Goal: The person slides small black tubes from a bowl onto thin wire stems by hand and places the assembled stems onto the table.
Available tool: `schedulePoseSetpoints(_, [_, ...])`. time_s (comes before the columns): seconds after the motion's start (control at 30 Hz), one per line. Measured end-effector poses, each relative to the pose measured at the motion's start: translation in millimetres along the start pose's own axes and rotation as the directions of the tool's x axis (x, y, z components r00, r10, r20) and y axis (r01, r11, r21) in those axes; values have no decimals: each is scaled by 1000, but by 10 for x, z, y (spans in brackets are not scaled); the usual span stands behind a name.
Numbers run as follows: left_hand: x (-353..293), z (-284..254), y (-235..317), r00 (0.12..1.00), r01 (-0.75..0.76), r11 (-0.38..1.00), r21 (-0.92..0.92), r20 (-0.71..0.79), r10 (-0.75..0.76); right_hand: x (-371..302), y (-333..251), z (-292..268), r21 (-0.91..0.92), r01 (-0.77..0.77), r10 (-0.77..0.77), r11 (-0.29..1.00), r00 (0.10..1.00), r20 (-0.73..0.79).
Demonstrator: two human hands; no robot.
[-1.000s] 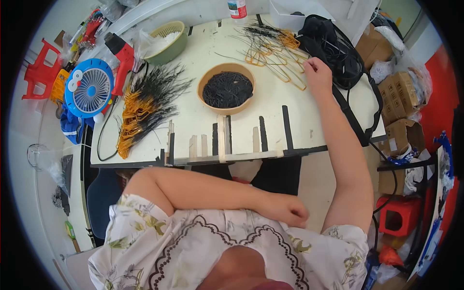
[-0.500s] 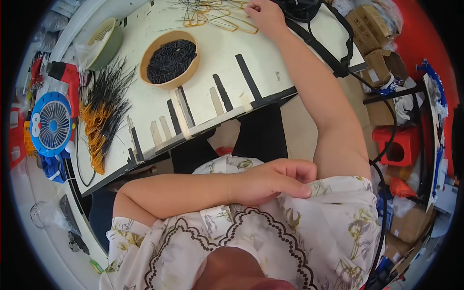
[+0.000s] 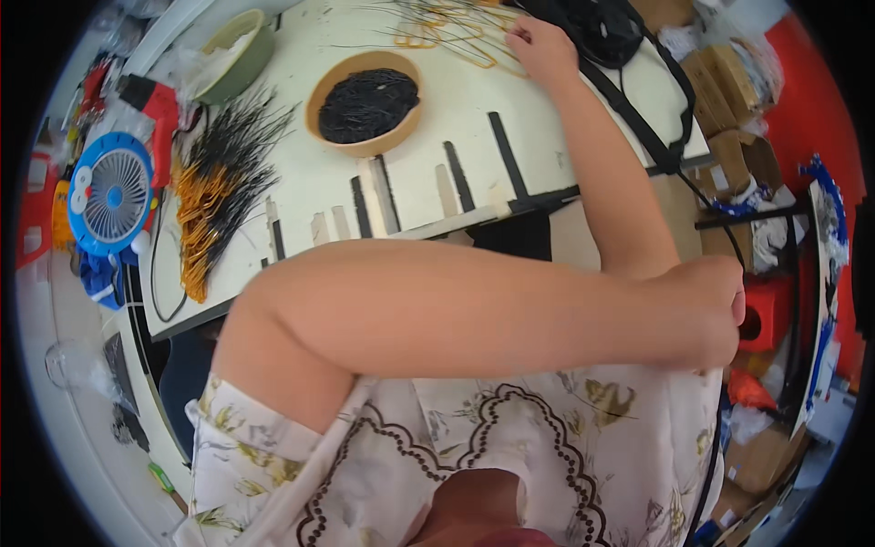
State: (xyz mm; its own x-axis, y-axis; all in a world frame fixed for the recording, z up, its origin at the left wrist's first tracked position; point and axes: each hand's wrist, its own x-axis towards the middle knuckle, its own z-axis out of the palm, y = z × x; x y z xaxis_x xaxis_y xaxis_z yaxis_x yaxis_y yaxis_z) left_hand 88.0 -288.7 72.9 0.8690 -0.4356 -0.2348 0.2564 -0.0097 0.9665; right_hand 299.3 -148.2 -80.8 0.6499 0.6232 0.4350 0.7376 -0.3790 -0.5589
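Loose wires (image 3: 456,32), orange and dark, are lying spread at the far edge of the desk (image 3: 437,137), around 12 o'clock in the view. The right hand (image 3: 544,50) is resting on them at about 1 o'clock, fingers curled down onto the strands; whether the grip is actually pinching a wire I cannot tell, fingertips are hidden. Spread flat like that probably so single strands can be picked off.

The left hand (image 3: 715,310) is reaching across the body to 3 o'clock, closed into a loose fist against the floral shirt (image 3: 547,438) edge; nothing visibly held, likely tugging or touching the fabric.

Going outward: one tan bowl (image 3: 365,102) full of small black pieces is sitting at 11 o'clock, close to the wires, likely for easy reach. One bundle of orange-and-black wires (image 3: 214,196) is lying at 9 o'clock, ends aligned. One green bowl (image 3: 232,56) at 10 o'clock. One blue fan (image 3: 111,193) is standing left of the desk edge. Strips of black and tan tape (image 3: 401,196) are running along the near desk edge, roughly nine, possibly as length marks. One black strap bag (image 3: 602,27) at 1 o'clock.
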Motion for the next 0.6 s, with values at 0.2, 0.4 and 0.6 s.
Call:
schedulePoseSetpoints(0.2, [234,-81,-569,956,-138,898,-418,-295,10,41,103,30,271,16,-32,963,998,55])
schedulePoseSetpoints(0.4, [-243,-289,-1217,976,34,785,-619,189,107,111,340,-28,402,-40,-63,915,969,241])
schedulePoseSetpoints(0.6, [-71,-118,-1834,892,-433,846,312,286,351,108,354,-46,427,-17,-80,904,975,208])
